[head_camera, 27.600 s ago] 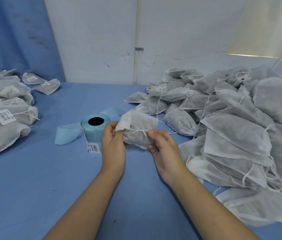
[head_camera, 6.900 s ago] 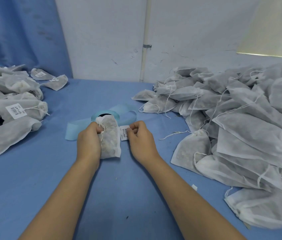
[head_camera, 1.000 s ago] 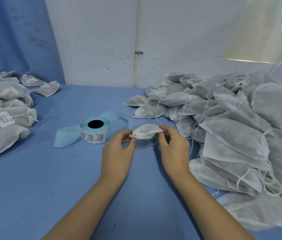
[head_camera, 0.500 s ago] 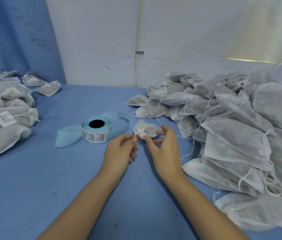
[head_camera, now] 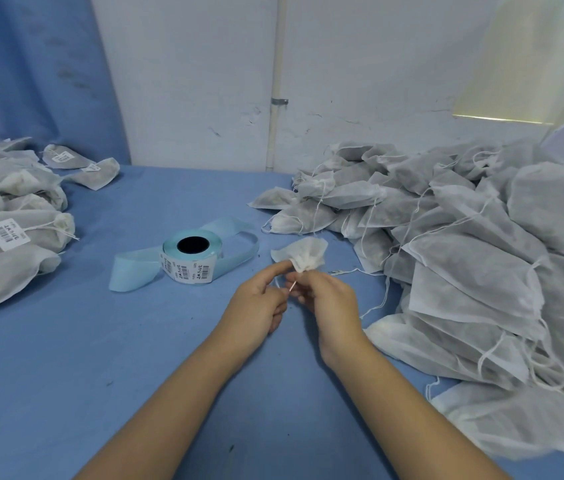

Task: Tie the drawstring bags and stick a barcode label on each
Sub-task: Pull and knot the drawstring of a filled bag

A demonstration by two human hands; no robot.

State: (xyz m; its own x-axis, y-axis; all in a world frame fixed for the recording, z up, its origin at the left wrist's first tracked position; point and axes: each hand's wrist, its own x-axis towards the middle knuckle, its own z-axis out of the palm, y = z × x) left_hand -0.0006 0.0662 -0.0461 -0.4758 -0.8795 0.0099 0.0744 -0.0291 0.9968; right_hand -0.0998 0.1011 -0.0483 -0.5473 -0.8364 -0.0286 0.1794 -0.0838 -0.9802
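Small drawstring bag (head_camera: 303,254), gathered mouth up, held over the table (head_camera: 100,358), right of the label roll (head_camera: 192,259). Neck pinched by the right hand (head_camera: 330,301), drawstring (head_camera: 293,287) pinched by the left hand (head_camera: 258,304). Heaped at right, untied bags (head_camera: 474,258); at left, labelled bags (head_camera: 10,223).

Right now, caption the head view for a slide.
The left hand and right hand pinch the drawstring of a small white bag at the blue table, label roll beside them.
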